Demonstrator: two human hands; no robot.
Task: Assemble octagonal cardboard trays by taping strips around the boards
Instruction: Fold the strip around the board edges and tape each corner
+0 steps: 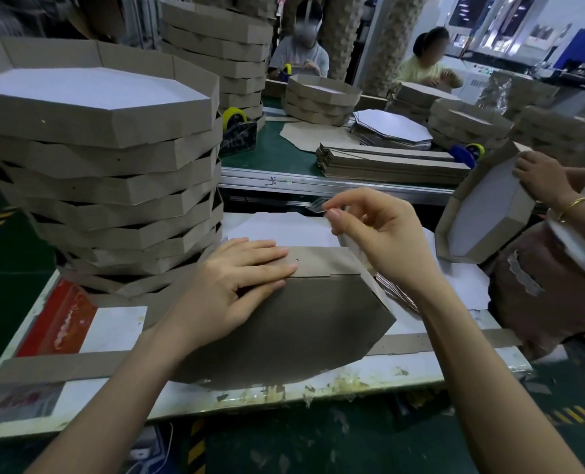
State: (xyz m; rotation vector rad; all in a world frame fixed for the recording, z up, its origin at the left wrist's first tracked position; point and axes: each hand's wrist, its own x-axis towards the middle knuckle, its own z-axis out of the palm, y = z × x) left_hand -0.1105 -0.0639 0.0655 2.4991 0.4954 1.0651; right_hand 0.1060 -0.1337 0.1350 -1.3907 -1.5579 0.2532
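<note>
A: Left to right. Stack of finished trays (96, 107) at 10 o'clock from the board (301, 323).
B: Left hand (236, 278)?
A: Flat, fingers straight and together, pressing the strip (318, 261) on the board's 12 o'clock edge.
B: Right hand (380, 234)?
A: At 1 o'clock, thumb and forefinger clamped on a tape piece (316, 205), held above the strip, apart from it.
B: Step?
A: Judged: tacking the strip to its first side; the other sides look unwrapped. Next move calls for laying the tape across the strip-board seam just beside the left fingertips, with the strip pinned.
</note>
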